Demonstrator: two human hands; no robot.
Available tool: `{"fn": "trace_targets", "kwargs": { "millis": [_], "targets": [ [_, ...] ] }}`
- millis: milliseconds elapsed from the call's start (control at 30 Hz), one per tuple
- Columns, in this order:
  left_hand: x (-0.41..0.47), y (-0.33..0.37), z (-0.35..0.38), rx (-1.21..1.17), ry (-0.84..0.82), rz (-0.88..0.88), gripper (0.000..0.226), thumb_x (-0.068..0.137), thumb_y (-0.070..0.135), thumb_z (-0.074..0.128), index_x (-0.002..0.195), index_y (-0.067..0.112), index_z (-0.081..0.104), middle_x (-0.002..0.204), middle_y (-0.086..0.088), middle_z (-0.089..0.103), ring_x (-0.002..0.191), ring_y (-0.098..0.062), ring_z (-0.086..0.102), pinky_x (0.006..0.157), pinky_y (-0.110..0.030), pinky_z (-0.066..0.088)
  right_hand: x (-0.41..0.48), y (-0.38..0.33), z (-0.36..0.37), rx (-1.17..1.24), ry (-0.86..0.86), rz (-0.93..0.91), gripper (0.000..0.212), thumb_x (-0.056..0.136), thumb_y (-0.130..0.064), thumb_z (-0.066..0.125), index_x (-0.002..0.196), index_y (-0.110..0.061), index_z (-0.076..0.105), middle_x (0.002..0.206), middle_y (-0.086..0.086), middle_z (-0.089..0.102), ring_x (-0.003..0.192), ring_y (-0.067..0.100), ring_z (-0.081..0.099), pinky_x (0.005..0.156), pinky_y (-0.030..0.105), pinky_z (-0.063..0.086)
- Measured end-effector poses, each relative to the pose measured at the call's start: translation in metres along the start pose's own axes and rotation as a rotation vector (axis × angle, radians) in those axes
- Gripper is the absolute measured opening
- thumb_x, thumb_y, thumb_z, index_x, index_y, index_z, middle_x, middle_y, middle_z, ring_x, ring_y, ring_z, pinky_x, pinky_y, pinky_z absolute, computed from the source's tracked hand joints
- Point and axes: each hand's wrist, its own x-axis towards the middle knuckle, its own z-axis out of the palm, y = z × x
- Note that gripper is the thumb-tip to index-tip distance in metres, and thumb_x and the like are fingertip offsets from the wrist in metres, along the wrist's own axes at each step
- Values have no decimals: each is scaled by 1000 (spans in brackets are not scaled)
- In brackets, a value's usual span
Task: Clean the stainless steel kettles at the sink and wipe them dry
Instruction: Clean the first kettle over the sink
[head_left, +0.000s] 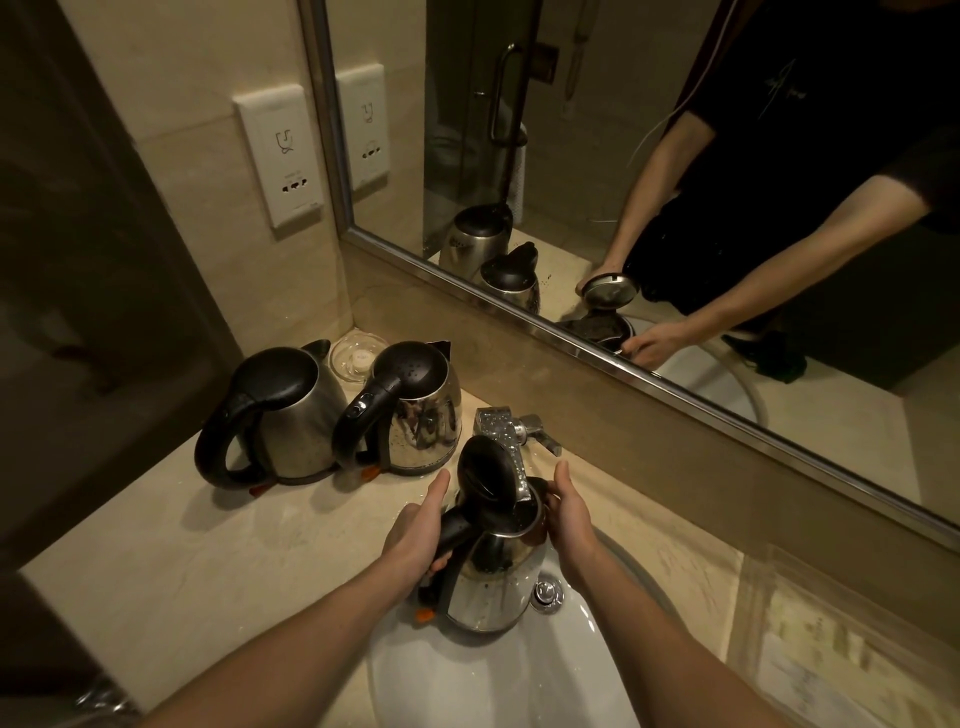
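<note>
A stainless steel kettle (488, 587) with its black lid flipped open stands in the white sink (467, 675), its mouth right under the chrome tap (511, 441). My left hand (415, 535) grips its black handle. My right hand (569, 514) cups the rim on the other side. Two more steel kettles stand shut on the counter at the left: one with a rounded body (291, 421) and a shinier one (421, 415) beside it.
A glass dish (358, 358) sits in the corner behind the two kettles. A wall socket plate (280, 156) is above the beige counter (182, 561). A large mirror (675, 156) runs behind the tap. The sink's drain knob (548, 592) is beside the kettle.
</note>
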Motion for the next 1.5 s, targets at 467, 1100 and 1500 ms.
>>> {"fn": "trace_targets", "kwargs": {
  "millis": [467, 1100, 1500],
  "targets": [
    [-10, 4, -4, 41, -84, 79, 74, 92, 77, 26, 65, 12, 47, 50, -5, 47, 40, -17, 45, 63, -33, 43, -5, -5, 2, -11, -19, 24, 70, 94, -65, 26, 99, -8, 65, 100, 3, 67, 78, 8, 67, 59, 24, 48],
    [-11, 2, -5, 51, -93, 70, 75, 90, 78, 28, 64, 11, 48, 47, -3, 46, 40, -16, 46, 60, -32, 43, -7, -6, 4, 21, -19, 15, 66, 91, -67, 27, 88, -13, 64, 100, 4, 67, 68, 12, 67, 62, 28, 48],
    [-2, -4, -3, 42, -88, 50, 77, 84, 84, 29, 72, 13, 54, 49, -3, 51, 42, -18, 49, 54, -29, 42, -7, -4, 2, -4, -19, 30, 67, 91, -68, 28, 91, -12, 66, 96, 5, 71, 78, 13, 66, 66, 28, 47]
  ]
}}
